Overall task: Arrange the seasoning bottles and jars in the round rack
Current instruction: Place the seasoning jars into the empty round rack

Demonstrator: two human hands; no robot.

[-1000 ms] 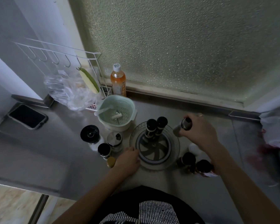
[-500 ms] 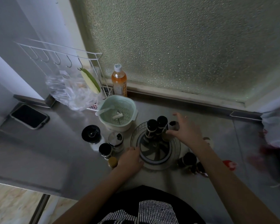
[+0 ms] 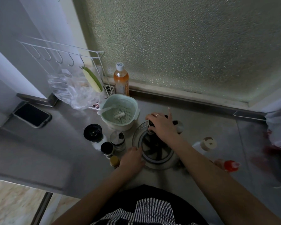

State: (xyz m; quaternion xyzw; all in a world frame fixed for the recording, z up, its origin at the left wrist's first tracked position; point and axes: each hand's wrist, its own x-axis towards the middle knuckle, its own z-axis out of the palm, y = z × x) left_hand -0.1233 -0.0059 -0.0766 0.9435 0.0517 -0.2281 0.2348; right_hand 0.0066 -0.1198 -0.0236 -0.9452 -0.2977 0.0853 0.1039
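The round clear rack (image 3: 137, 135) sits mid-counter. My left hand (image 3: 132, 157) grips its near left rim. My right hand (image 3: 161, 125) lies over the black-capped bottles (image 3: 150, 125) standing at the rack's far side, fingers curled on them, index finger raised. A pale-bodied bottle (image 3: 179, 126) stands at the rack's right edge. Left of the rack stand a black-lidded grinder (image 3: 93, 133), a glass shaker (image 3: 118, 139), a small black-capped jar (image 3: 107, 148) and a yellow-lidded jar (image 3: 114, 160). To the right lie a white-capped bottle (image 3: 207, 143) and a red-capped bottle (image 3: 230, 165).
A pale green strainer bowl (image 3: 120, 113) stands just behind the rack. An orange drink bottle (image 3: 121, 80) stands at the window sill. A wire hook rack (image 3: 62, 52), a plastic bag (image 3: 71, 90) and a phone (image 3: 32, 114) are at the left. The counter's front edge runs left of me.
My right hand carried a silver-capped bottle to the rack, set it at the far right side, then shifted left onto the black-capped bottles. My left hand stayed on the rim.
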